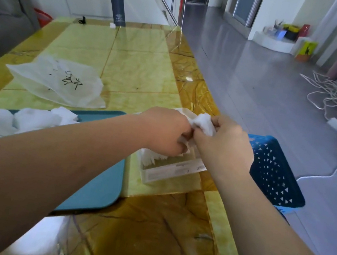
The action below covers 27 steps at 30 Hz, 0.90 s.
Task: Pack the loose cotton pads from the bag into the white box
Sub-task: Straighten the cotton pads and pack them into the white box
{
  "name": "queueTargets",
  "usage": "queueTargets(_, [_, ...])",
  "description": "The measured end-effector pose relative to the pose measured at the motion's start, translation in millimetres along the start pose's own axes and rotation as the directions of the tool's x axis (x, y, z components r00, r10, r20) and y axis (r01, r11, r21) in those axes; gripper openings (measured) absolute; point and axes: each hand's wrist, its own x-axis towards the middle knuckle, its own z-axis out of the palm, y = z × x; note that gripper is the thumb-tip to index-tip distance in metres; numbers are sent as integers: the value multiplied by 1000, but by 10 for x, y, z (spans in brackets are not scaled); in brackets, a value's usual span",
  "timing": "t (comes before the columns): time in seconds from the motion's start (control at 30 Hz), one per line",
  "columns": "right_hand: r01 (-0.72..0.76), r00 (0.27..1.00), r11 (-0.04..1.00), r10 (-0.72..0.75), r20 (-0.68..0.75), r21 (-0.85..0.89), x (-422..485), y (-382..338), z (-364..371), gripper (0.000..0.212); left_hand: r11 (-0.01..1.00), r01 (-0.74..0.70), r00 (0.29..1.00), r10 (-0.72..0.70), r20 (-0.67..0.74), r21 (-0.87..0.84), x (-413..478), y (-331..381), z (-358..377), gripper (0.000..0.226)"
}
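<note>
Glossy grey floor (pixel 248 78), grey sofa (pixel 4 4).

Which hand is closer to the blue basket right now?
Right. The right hand sits just beside the blue basket; the left hand is farther left, above the white box. Both pinch a cotton wad between them.

The yellow table (pixel 142 66) is carrying three items — a teal tray (pixel 97 182), a translucent bag (pixel 60 81) and the white box (pixel 169 172). A dark cylinder (pixel 116 2) is standing upright at its far edge.
</note>
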Motion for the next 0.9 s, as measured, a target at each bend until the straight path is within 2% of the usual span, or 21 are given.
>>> queueTargets(0.07, [21, 999, 996, -19, 33, -84, 0, -37, 44, 21, 1000, 12, 1000, -12, -11, -15, -38, -50, 53, 17])
queueTargets(0.2, [78, 994, 951, -50, 100, -299, 6, -113, 115, 15, 988, 15, 1000, -18, -20, -153, -152, -121, 146, 18])
queueTargets(0.33, [85, 992, 898, -36, 121, -431, -12, -222, 147, 27, 972, 40, 998, -48, -29, -232, -246, -174, 156, 15])
queueTargets(0.47, [90, 985, 886, -12, 172, -455, -21, -324, 183, 37, 978, 34, 999, -38, -16, -205, -245, -181, 174, 16])
queueTargets(0.63, [164, 917, 897, 14, 398, -411, -82, -369, -5, 44, 965, 38, 994, -64, -93, -261, -228, -195, 223, 18])
queueTargets(0.77, [170, 937, 895, -18, 348, -411, -83, -320, 26, 39, 944, 47, 984, -100, -146, -328, -243, -203, 274, 16])
queueTargets(0.9, [153, 956, 908, -36, 292, -389, -52, -334, 127, 37, 944, 59, 989, -100, -111, -325, -273, -194, 260, 19])
